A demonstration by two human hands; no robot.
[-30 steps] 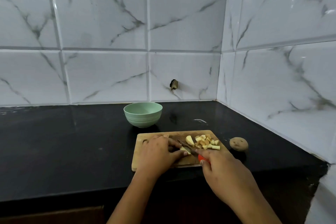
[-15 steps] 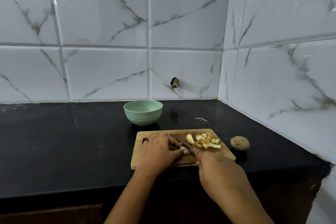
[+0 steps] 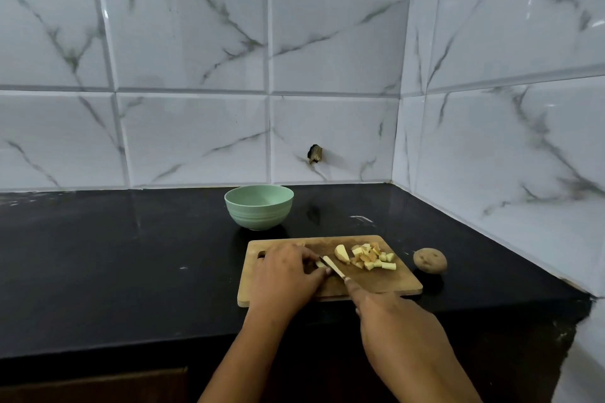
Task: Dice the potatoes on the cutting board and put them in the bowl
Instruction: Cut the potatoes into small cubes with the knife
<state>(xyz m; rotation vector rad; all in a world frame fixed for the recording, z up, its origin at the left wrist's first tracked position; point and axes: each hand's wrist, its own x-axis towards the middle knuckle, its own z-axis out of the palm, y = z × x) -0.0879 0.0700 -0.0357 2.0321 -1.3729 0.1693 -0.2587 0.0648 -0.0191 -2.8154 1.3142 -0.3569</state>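
**On the board: knife set against a held potato piece**

At the near right corner of the black bench [image 3: 131, 255], your wooden cutting board [image 3: 386, 281] lies flat. Your left grip [image 3: 284, 275] rests on the board's left half, its fingertips curled down onto a small pale potato piece [image 3: 320, 264]. Your right grip [image 3: 393, 321] is clenched round the handle of a knife [image 3: 332, 267]. The handle is hidden inside the fist, and the blade slants up and left, touching that piece just beside your left fingertips.

A larger potato chunk [image 3: 341, 253] lies just right of the blade, with a heap of diced pieces [image 3: 370, 258] beside it on the board. One whole unpeeled potato [image 3: 430, 260] sits on the bench just off the board's right edge. The green bowl [image 3: 258, 209] stands upright behind the board's far left corner, apart from it.
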